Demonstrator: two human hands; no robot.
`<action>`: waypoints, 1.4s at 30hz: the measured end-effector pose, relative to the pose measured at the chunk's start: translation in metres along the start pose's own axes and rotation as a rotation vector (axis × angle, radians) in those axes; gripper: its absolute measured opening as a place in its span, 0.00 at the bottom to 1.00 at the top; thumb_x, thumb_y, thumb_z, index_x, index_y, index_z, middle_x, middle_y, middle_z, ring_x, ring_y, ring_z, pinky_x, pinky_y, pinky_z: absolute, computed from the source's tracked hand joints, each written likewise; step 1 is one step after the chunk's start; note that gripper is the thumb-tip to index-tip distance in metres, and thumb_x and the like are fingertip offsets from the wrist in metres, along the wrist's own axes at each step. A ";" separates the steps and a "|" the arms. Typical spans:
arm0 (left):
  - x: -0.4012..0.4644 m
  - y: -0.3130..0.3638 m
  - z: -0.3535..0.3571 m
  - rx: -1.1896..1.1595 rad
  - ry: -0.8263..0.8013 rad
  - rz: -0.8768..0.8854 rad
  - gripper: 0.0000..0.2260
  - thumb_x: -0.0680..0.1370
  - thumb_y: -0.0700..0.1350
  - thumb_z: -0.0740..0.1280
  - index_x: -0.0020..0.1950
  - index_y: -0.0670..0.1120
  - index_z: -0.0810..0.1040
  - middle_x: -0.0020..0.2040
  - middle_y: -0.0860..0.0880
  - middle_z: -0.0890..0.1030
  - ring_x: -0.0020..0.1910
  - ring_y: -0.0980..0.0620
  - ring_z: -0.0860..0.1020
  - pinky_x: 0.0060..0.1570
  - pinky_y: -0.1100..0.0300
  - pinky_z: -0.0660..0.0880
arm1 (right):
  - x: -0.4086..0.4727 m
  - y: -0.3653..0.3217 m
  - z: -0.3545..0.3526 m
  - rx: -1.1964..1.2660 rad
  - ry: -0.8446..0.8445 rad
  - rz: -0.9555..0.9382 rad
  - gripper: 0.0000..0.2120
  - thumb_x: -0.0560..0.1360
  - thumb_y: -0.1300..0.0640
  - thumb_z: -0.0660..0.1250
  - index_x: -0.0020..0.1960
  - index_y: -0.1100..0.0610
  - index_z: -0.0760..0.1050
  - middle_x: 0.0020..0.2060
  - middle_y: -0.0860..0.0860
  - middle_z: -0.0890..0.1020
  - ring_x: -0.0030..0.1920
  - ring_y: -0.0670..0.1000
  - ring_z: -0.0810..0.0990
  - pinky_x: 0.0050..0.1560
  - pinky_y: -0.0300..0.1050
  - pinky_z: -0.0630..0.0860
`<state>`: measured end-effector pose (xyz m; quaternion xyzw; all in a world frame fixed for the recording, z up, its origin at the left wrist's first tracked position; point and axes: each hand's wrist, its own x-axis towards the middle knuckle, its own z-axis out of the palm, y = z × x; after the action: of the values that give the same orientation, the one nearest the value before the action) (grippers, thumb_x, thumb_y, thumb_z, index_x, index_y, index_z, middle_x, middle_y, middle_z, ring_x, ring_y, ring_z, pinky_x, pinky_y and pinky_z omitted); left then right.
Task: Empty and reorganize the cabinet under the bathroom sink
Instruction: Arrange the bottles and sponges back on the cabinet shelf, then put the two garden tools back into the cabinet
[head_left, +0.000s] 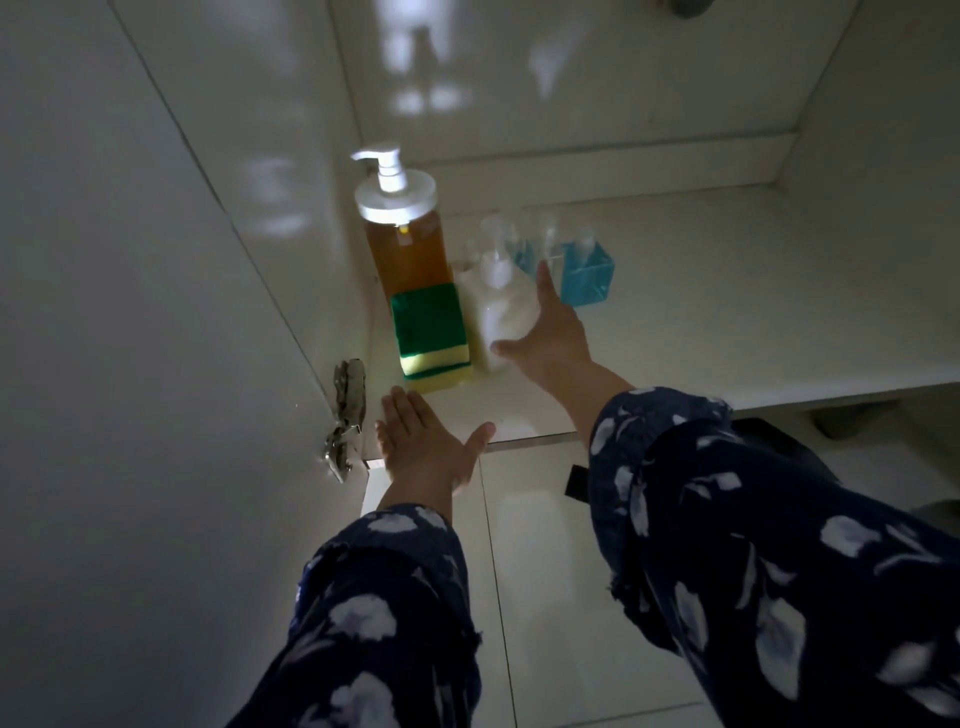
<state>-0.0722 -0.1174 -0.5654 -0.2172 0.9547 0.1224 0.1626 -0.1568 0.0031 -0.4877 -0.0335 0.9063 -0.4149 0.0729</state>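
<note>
No legible label is seen. The white bottle (498, 317), standing on the cabinet shelf (701, 291) beside the sponge (428, 338), is clasped by the right hand (550, 332), thumb and fingers spread around it; the left hand (421, 447) is held flat, fingers together.

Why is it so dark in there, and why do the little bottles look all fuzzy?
Head view: dim overall, with a bright patch lighting the amber pump bottle and the sponge; pale reflections on the glossy cabinet wall; the white bottle by the right hand and the blue bottles look blurred; straight edges bend from the wide lens.
</note>
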 end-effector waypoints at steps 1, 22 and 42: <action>-0.003 0.000 -0.002 0.002 -0.010 0.000 0.47 0.75 0.71 0.49 0.75 0.37 0.33 0.76 0.40 0.33 0.76 0.44 0.33 0.74 0.48 0.37 | -0.007 0.007 -0.007 -0.052 -0.055 0.027 0.47 0.70 0.51 0.74 0.78 0.47 0.46 0.67 0.58 0.69 0.66 0.58 0.71 0.65 0.49 0.69; -0.200 0.323 0.133 -0.225 -0.419 0.489 0.21 0.81 0.48 0.60 0.73 0.45 0.66 0.70 0.44 0.71 0.68 0.46 0.70 0.68 0.59 0.66 | -0.223 0.310 -0.314 -0.355 -0.283 0.541 0.24 0.78 0.58 0.65 0.73 0.51 0.67 0.73 0.53 0.66 0.70 0.56 0.67 0.66 0.45 0.67; -0.220 0.403 0.328 -0.538 -0.686 0.478 0.46 0.77 0.34 0.66 0.70 0.71 0.37 0.66 0.42 0.73 0.59 0.44 0.76 0.61 0.49 0.75 | -0.262 0.524 -0.240 -0.274 -0.026 0.693 0.27 0.76 0.61 0.62 0.73 0.48 0.66 0.53 0.60 0.79 0.53 0.60 0.78 0.48 0.44 0.73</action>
<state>0.0163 0.4173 -0.7205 0.0263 0.8039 0.4627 0.3728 0.0637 0.5565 -0.7017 0.2606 0.9101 -0.2399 0.2152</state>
